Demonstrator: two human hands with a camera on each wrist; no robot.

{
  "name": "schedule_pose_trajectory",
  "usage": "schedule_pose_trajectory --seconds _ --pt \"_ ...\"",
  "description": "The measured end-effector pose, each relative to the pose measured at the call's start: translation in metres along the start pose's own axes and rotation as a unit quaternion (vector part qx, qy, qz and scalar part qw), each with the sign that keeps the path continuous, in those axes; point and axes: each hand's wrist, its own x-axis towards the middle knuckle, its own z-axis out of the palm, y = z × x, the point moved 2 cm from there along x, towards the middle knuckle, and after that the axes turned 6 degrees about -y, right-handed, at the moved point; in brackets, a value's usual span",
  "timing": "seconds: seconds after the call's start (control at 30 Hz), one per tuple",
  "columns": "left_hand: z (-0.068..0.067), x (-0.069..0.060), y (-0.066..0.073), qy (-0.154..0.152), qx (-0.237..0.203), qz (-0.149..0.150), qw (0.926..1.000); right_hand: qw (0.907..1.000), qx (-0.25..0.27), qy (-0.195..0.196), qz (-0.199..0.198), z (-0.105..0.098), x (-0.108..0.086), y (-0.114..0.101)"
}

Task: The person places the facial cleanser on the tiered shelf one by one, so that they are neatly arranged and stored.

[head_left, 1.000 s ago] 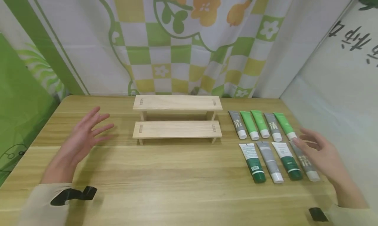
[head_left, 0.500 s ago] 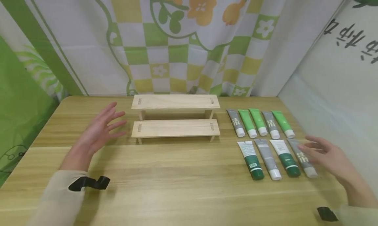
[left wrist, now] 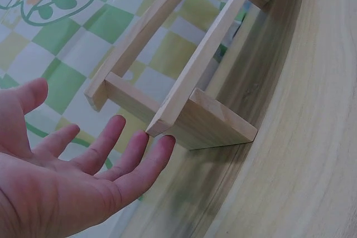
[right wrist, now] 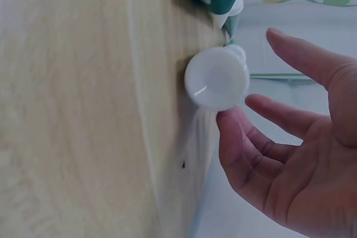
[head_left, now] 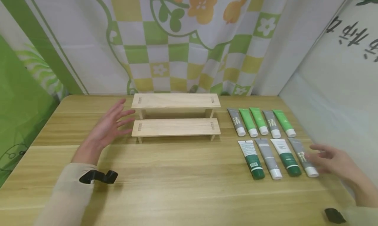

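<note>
A two-step wooden rack (head_left: 176, 127) stands on the table. My left hand (head_left: 106, 129) is at its left end, fingers spread and holding nothing. In the left wrist view the fingertips (left wrist: 163, 144) lie close to the shelf's end; whether they touch it cannot be told. At the right, my right hand (head_left: 336, 162) hovers beside a grey tube (head_left: 300, 154) with a white cap (right wrist: 216, 79). Its fingers are loosely bent and grip nothing. One fingertip sits close by the cap in the right wrist view; contact is unclear.
Left of that tube lie a white-and-green tube (head_left: 286, 157), a plain grey tube (head_left: 268, 157) and another white-and-green tube (head_left: 251, 158). Behind them is a row of green tubes (head_left: 248, 121) and grey tubes (head_left: 236, 121). A checked curtain (head_left: 177, 55) hangs behind the table (head_left: 177, 180).
My left hand has moved right, up to the rack's left end. My right hand has shifted slightly right and towards me, from over the grey tube to beside it. The tubes lie as before.
</note>
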Motion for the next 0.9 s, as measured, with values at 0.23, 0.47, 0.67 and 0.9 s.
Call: schedule_pose_trajectory --seconds 0.23,0.47,0.67,0.9 --pt "0.004 0.008 -0.004 0.027 0.026 0.015 0.9992 0.9981 0.018 -0.048 0.033 0.001 0.001 0.008" --pt "0.009 0.013 -0.010 0.058 0.087 0.025 0.9942 0.9954 0.029 -0.074 0.054 0.002 0.004 0.009" --pt "0.009 0.014 -0.012 0.087 0.120 0.027 0.9886 0.9948 0.029 -0.079 0.057 0.001 0.007 0.006" --pt "0.009 0.016 -0.013 0.115 0.118 0.022 0.9862 0.9940 0.022 -0.091 0.056 -0.001 0.010 0.003"
